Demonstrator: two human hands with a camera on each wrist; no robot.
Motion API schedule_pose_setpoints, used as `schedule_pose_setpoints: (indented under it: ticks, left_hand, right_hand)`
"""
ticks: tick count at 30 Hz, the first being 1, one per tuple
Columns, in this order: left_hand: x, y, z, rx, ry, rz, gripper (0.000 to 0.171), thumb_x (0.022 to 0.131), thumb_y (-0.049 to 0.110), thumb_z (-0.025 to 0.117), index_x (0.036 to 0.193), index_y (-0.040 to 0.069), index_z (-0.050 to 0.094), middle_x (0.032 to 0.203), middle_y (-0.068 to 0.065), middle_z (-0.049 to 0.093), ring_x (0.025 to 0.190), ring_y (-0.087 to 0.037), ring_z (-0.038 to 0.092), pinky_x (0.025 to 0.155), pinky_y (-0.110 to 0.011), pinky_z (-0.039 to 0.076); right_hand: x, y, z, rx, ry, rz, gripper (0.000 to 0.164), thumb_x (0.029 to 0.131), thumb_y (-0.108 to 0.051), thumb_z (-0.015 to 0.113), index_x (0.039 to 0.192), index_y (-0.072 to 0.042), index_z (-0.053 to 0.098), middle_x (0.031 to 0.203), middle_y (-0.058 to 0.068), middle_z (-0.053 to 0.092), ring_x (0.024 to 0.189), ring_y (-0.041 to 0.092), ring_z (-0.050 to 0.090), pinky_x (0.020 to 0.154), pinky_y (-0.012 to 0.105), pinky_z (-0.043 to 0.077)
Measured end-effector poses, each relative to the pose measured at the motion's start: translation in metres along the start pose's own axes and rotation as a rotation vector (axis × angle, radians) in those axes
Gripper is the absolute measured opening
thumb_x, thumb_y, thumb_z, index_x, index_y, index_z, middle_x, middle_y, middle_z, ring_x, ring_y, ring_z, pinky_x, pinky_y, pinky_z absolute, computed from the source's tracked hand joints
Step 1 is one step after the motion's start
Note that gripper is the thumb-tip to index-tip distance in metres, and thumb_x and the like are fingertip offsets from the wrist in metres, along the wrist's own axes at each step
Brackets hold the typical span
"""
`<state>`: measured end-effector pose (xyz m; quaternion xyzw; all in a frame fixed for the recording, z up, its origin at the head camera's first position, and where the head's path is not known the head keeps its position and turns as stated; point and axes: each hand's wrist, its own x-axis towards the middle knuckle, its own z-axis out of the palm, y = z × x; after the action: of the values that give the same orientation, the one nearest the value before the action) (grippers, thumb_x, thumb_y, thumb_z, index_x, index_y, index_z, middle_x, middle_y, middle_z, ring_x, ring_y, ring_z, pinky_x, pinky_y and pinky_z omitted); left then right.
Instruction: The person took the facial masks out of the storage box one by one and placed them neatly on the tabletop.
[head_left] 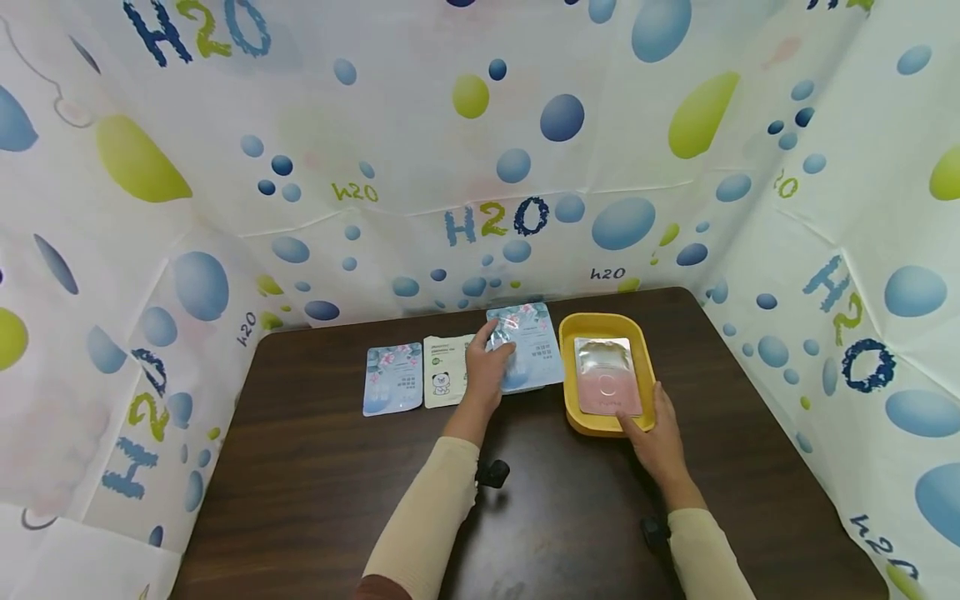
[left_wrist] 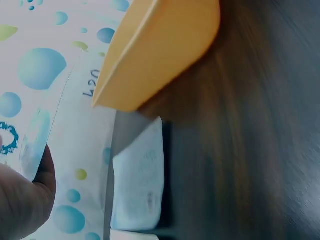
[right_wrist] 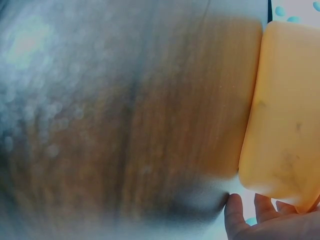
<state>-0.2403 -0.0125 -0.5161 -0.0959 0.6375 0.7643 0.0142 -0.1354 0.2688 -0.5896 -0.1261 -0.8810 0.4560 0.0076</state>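
Near the table's (head_left: pixel 315 500) far edge, the left hand (head_left: pixel 485 368) pinches a blue packet (head_left: pixel 534 346) by its left side; the right hand (head_left: pixel 663 437) grips the yellow tray (head_left: pixel 592 426) at its near-right corner, probably to steady it, pink packet (head_left: pixel 609 392) inside.

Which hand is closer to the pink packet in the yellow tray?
Right. The right hand grips the near right corner of the yellow tray, beside the pink packet; the left hand is left of the tray, holding a blue packet.
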Motion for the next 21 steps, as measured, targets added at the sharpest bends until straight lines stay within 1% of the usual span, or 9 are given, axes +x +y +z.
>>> schedule_pose_setpoints:
  ticks: [4, 9, 12, 14, 17, 21]
  left_hand:
    - [-0.007, -0.010, -0.014, 0.047, -0.012, -0.011, 0.072, 0.087, -0.006, 0.066, 0.154, 0.015, 0.046, 0.162, -0.011, 0.037, 0.130, -0.030, 0.053, 0.104, -0.040, 0.051]
    - [-0.016, -0.027, -0.027, 0.073, -0.043, -0.040, 0.076, 0.085, -0.010, 0.067, 0.154, 0.014, 0.045, 0.158, -0.013, 0.042, 0.126, -0.029, 0.058, 0.099, -0.037, 0.055]
    - [-0.022, -0.038, -0.031, 0.083, -0.068, -0.052, 0.077, 0.085, -0.013, 0.066, 0.155, 0.013, 0.045, 0.153, -0.016, 0.046, 0.122, -0.028, 0.061, 0.093, -0.034, 0.057]
    - [-0.027, -0.045, -0.033, 0.099, -0.081, -0.044, 0.079, 0.083, -0.016, 0.065, 0.155, 0.009, 0.043, 0.151, -0.020, 0.047, 0.119, -0.028, 0.063, 0.089, -0.032, 0.058]
    - [-0.034, -0.055, -0.035, 0.128, -0.096, -0.031, 0.081, 0.081, -0.019, 0.065, 0.155, 0.005, 0.042, 0.152, -0.023, 0.046, 0.119, -0.028, 0.062, 0.085, -0.029, 0.058]
    - [-0.041, -0.068, -0.039, 0.154, -0.106, -0.035, 0.083, 0.078, -0.020, 0.065, 0.154, 0.005, 0.043, 0.150, -0.025, 0.047, 0.117, -0.029, 0.063, 0.082, -0.027, 0.057]
  right_hand:
    - [-0.001, -0.001, 0.001, 0.006, -0.011, 0.015, 0.103, 0.096, -0.041, 0.066, 0.164, -0.009, -0.004, 0.170, 0.024, 0.006, 0.156, 0.047, 0.012, 0.125, 0.064, 0.013]
    - [0.000, -0.002, 0.000, 0.007, -0.012, 0.017, 0.104, 0.096, -0.042, 0.067, 0.164, -0.009, -0.005, 0.171, 0.024, 0.005, 0.156, 0.047, 0.013, 0.124, 0.064, 0.014]
    - [0.000, -0.002, -0.001, 0.004, -0.015, 0.024, 0.104, 0.096, -0.043, 0.066, 0.164, -0.011, -0.006, 0.171, 0.022, 0.003, 0.156, 0.045, 0.012, 0.125, 0.063, 0.013]
    - [0.000, -0.002, -0.001, 0.004, -0.022, 0.029, 0.104, 0.096, -0.044, 0.066, 0.164, -0.011, -0.007, 0.172, 0.021, 0.002, 0.157, 0.045, 0.011, 0.126, 0.062, 0.012]
    - [0.000, -0.003, -0.002, 0.003, -0.025, 0.031, 0.104, 0.096, -0.044, 0.065, 0.164, -0.011, -0.007, 0.172, 0.021, 0.001, 0.157, 0.045, 0.011, 0.126, 0.062, 0.012]
    - [0.000, -0.003, -0.001, 0.002, -0.029, 0.035, 0.104, 0.097, -0.044, 0.065, 0.164, -0.012, -0.007, 0.172, 0.021, 0.002, 0.157, 0.044, 0.012, 0.126, 0.061, 0.012]
